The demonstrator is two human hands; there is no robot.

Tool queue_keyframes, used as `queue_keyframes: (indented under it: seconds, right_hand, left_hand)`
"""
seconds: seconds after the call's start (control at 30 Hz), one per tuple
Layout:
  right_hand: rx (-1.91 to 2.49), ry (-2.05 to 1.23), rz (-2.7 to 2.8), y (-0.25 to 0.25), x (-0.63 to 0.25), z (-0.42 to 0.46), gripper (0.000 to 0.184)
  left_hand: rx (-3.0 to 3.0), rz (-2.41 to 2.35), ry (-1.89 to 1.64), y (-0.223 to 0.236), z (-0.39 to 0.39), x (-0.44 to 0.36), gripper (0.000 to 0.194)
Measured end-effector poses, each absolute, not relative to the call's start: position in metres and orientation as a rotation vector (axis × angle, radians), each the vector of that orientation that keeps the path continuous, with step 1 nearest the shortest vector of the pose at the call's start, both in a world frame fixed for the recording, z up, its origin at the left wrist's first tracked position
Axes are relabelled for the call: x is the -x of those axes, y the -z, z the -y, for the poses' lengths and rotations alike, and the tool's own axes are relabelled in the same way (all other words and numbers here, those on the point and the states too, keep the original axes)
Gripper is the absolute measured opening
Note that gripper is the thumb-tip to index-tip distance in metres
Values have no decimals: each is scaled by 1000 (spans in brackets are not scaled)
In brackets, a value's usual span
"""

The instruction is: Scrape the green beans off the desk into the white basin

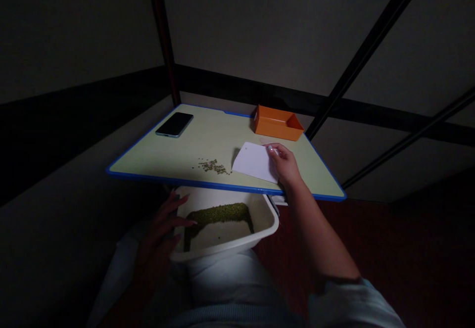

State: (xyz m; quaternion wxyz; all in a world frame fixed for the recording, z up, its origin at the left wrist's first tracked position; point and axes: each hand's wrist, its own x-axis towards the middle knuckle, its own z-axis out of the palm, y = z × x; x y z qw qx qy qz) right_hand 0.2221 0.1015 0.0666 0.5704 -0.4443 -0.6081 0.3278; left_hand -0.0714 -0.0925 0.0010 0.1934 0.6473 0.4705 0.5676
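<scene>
My right hand (pixel 284 162) pinches a white card (pixel 256 161) by its right side, thumb on top. The card is tilted over the table, its left edge just right of a small scatter of green beans or grains (pixel 214 166). My left hand (pixel 163 231) is in shadow at the left side of a white plastic tub (pixel 265 224), its fingers apart and stretched over the rim. Inside the tub, many more of the green grains (pixel 222 213) lie heaped along the far side, with part of the bottom bare. The tub rests on my lap, partly under the table edge.
The small pale table (pixel 222 137) has a raised-looking blue edge. A phone (pixel 175 124) lies at its left, and an orange open box (pixel 278 122) stands at the back right. Panelled walls rise behind and to the left; a dark red floor (pixel 282 258) shows below.
</scene>
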Motion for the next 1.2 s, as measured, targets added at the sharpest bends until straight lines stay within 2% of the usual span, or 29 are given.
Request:
queue_keyframes:
  seconds: [0.57, 1.2]
  right_hand:
    - [1030, -835, 1462, -67, -222, -100, 31]
    - [957, -916, 1442, -69, -221, -97, 25]
  left_hand:
    - [-1804, -1277, -1612, -3, 92, 70, 17]
    - [-1897, -1241, -1586, -1, 91, 72, 24]
